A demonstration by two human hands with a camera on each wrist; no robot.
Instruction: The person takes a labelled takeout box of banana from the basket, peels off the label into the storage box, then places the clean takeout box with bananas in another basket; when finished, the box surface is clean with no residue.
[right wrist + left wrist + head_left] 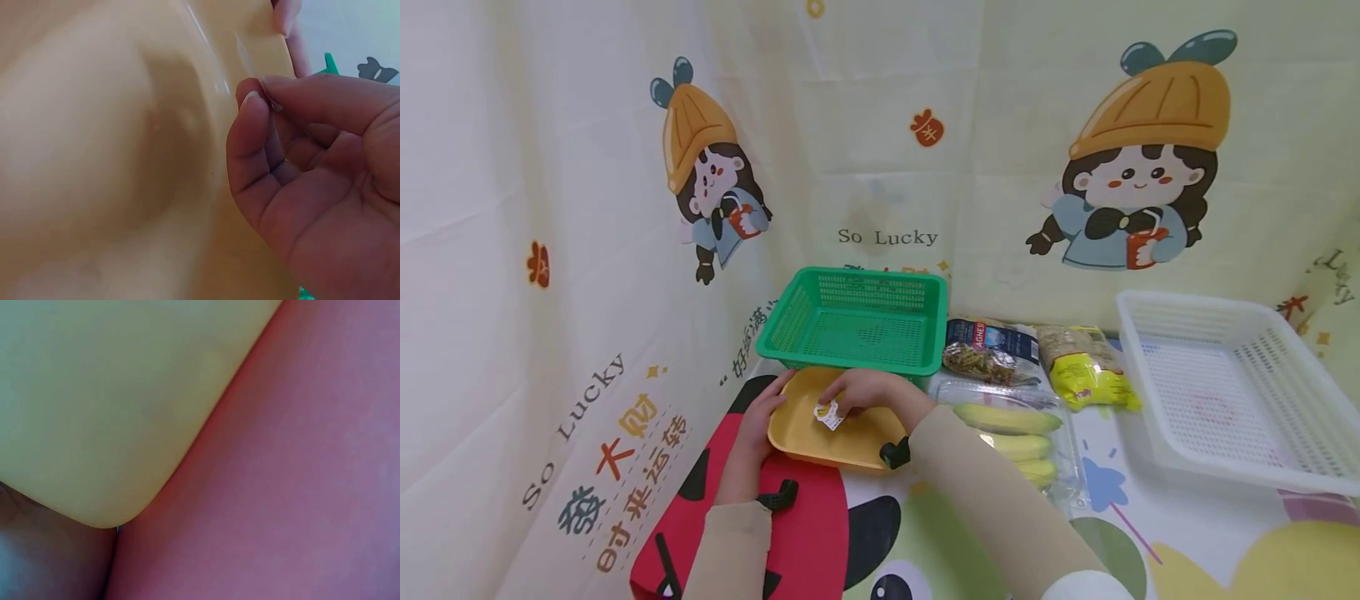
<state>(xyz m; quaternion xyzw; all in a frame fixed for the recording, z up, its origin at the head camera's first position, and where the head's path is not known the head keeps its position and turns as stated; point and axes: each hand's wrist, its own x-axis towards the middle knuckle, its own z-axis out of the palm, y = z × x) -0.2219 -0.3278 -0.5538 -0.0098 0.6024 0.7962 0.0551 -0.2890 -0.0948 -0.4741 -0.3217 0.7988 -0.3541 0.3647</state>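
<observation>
Head view — left hand (pixel 759 418) is gripping a yellow tray (pixel 842 446); right hand (pixel 872 390), just beside, is pinching a white label (pixel 830 416).

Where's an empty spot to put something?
There's bare table between the clear box and the white basket. It's crowded where the green basket, two bags and clear box bunch together, and both hands are at the orange tray.

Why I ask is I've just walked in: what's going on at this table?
Someone is handling a shallow, rounded, orange-yellow plastic tray. Their left hand grips its left edge while the right hand pinches a small white tag with a yellow mark over the tray. A green rectangular plastic basket stands just behind, and a clear plastic box of long yellow-green produce lies to the right.
</observation>
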